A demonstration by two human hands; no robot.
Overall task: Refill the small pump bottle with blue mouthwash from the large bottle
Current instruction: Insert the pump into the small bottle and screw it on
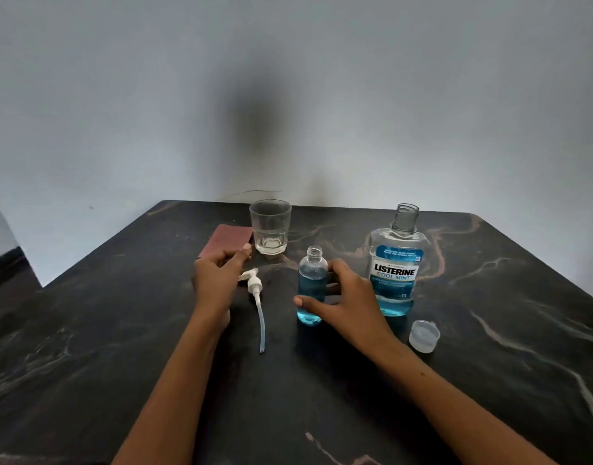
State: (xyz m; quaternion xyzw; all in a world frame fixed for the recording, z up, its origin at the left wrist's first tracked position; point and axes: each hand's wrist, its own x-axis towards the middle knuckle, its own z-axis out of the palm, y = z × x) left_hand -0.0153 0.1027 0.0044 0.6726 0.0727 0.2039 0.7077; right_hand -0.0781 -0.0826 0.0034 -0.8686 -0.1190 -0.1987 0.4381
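Note:
The small clear pump bottle (311, 286) stands uncapped at the table's middle, mostly filled with blue mouthwash. My right hand (348, 303) grips it, thumb across its front and fingers behind. The white pump head (254, 285) with its long tube lies flat on the table to the bottle's left. My left hand (217, 280) hovers at the pump's nozzle with loosely curled fingers; whether it touches the nozzle I cannot tell. The large Listerine bottle (396, 263) stands open to the right, with a low level of blue liquid. Its clear cap (424, 335) lies in front of it.
A drinking glass (270, 226) stands at the back of the dark marbled table (322, 397). A reddish-brown pad (226, 241) lies to the left of the glass, behind my left hand. A grey wall rises behind the table's far edge.

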